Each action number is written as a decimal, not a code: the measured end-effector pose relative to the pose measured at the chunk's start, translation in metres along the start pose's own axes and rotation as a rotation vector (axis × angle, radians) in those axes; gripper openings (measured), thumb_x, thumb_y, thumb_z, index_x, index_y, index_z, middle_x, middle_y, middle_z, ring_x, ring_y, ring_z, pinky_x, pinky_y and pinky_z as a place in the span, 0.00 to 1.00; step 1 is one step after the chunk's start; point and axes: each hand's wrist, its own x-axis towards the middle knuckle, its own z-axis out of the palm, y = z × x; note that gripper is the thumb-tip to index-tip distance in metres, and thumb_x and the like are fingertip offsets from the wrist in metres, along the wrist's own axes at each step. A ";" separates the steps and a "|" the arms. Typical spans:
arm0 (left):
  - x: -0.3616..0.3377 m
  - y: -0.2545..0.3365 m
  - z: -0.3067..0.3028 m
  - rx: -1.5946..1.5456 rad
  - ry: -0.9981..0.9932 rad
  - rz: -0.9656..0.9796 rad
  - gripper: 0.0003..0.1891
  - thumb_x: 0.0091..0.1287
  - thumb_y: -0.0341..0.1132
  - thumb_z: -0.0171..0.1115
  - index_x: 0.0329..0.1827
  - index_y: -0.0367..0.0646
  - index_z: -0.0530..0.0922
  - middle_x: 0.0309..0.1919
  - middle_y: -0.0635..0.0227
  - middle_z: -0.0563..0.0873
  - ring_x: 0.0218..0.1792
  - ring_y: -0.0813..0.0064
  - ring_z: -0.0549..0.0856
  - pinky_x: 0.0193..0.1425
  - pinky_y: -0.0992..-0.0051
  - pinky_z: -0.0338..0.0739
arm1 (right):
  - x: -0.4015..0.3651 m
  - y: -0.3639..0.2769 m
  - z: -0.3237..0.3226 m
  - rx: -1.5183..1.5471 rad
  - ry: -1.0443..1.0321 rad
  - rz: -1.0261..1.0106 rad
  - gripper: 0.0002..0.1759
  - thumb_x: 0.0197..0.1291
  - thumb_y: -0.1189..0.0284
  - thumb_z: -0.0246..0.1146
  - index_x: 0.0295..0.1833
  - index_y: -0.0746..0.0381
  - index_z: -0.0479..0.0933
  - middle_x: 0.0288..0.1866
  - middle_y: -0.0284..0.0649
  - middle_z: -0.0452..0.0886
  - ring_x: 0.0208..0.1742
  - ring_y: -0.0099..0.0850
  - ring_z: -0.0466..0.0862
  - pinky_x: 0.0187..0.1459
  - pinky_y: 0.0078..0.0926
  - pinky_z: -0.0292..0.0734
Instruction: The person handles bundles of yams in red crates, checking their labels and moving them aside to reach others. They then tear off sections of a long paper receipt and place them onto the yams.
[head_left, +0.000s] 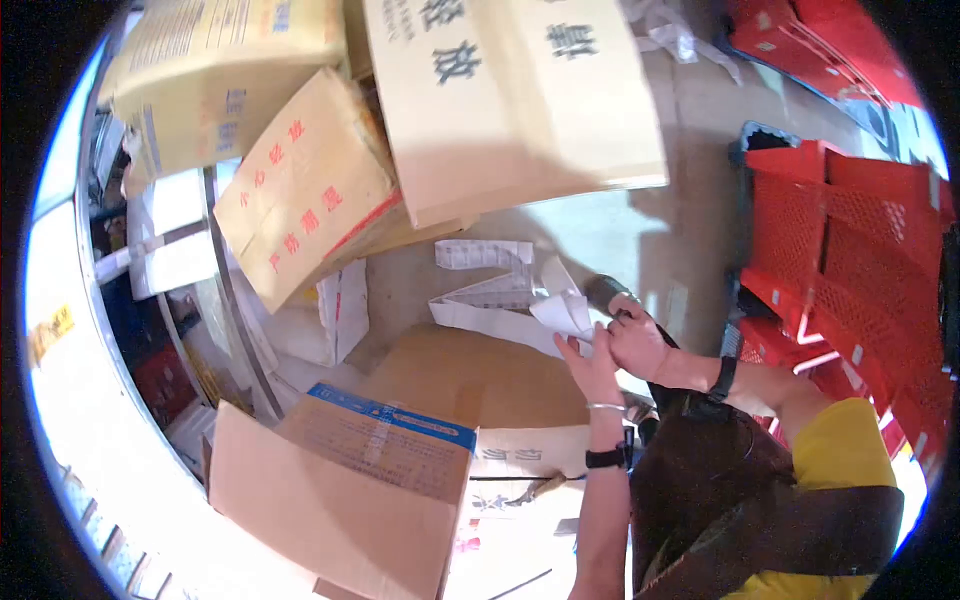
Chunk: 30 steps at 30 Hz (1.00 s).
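A long white paper strip [480, 285] with printed rows, like a strip of labels, zigzags across the floor and rises in loose folds to my hands. My left hand [590, 362], wearing a bracelet and a dark wristband, is closed on the folded end of the strip. Beside and touching it, my right hand [640, 345] has its fingers curled in; what they hold is hidden. Just past my right thumb is a dark rounded object [603, 292], perhaps a shoe. Below the strip lies a closed brown carton [480, 375].
Large cartons [520, 110] with printed characters are stacked at the top left, one tilted carton [310, 190] among them. An open-flapped box [340, 500] stands at lower left. Red perforated crates [850, 230] line the right side. White scraps [675, 35] lie on the floor at the top.
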 end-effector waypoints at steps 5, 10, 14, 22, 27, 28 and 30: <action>-0.014 0.000 -0.011 -0.140 -0.155 -0.192 0.21 0.70 0.35 0.57 0.63 0.37 0.68 0.52 0.60 0.81 0.50 0.67 0.82 0.53 0.67 0.80 | -0.034 -0.008 -0.047 -0.119 0.011 -0.047 0.11 0.53 0.61 0.62 0.35 0.57 0.80 0.32 0.32 0.79 0.41 0.32 0.80 0.61 0.41 0.65; -0.049 0.009 -0.033 -0.181 -0.285 -0.140 0.17 0.76 0.39 0.47 0.61 0.40 0.70 0.49 0.61 0.83 0.50 0.66 0.84 0.51 0.66 0.81 | -0.070 -0.017 -0.064 0.283 0.073 0.098 0.24 0.52 0.60 0.68 0.52 0.61 0.77 0.51 0.42 0.78 0.52 0.40 0.80 0.69 0.55 0.60; -0.076 0.011 -0.060 -0.202 -0.452 0.052 0.20 0.78 0.40 0.44 0.65 0.34 0.69 0.54 0.58 0.82 0.55 0.65 0.83 0.59 0.66 0.78 | -0.104 -0.020 -0.064 0.836 0.319 0.181 0.32 0.49 0.63 0.75 0.58 0.63 0.73 0.52 0.45 0.78 0.54 0.43 0.81 0.56 0.38 0.75; -0.123 0.040 -0.088 -0.200 -0.764 -0.108 0.21 0.79 0.44 0.47 0.65 0.38 0.70 0.57 0.60 0.81 0.58 0.66 0.81 0.65 0.63 0.73 | -0.150 -0.027 -0.097 1.237 -0.116 0.342 0.15 0.60 0.63 0.70 0.43 0.65 0.83 0.32 0.32 0.82 0.40 0.19 0.78 0.45 0.22 0.73; -0.120 0.040 -0.079 0.008 -0.646 -0.102 0.16 0.74 0.45 0.57 0.56 0.44 0.77 0.49 0.69 0.84 0.49 0.73 0.83 0.51 0.70 0.77 | -0.167 0.003 -0.086 1.555 -0.035 0.520 0.17 0.61 0.63 0.69 0.49 0.64 0.85 0.40 0.34 0.86 0.45 0.20 0.80 0.48 0.21 0.74; -0.124 0.041 -0.068 0.070 -0.627 -0.101 0.14 0.74 0.44 0.58 0.53 0.44 0.78 0.47 0.69 0.85 0.46 0.75 0.83 0.47 0.72 0.78 | -0.169 0.008 -0.092 1.472 0.038 0.567 0.17 0.61 0.63 0.69 0.49 0.64 0.85 0.41 0.34 0.86 0.45 0.21 0.81 0.49 0.22 0.74; -0.126 0.035 -0.062 0.135 -0.617 -0.027 0.14 0.74 0.45 0.58 0.48 0.43 0.79 0.41 0.72 0.84 0.39 0.80 0.82 0.41 0.78 0.76 | -0.174 0.012 -0.098 1.361 0.063 0.610 0.17 0.62 0.61 0.68 0.49 0.62 0.85 0.42 0.35 0.86 0.45 0.23 0.82 0.50 0.24 0.75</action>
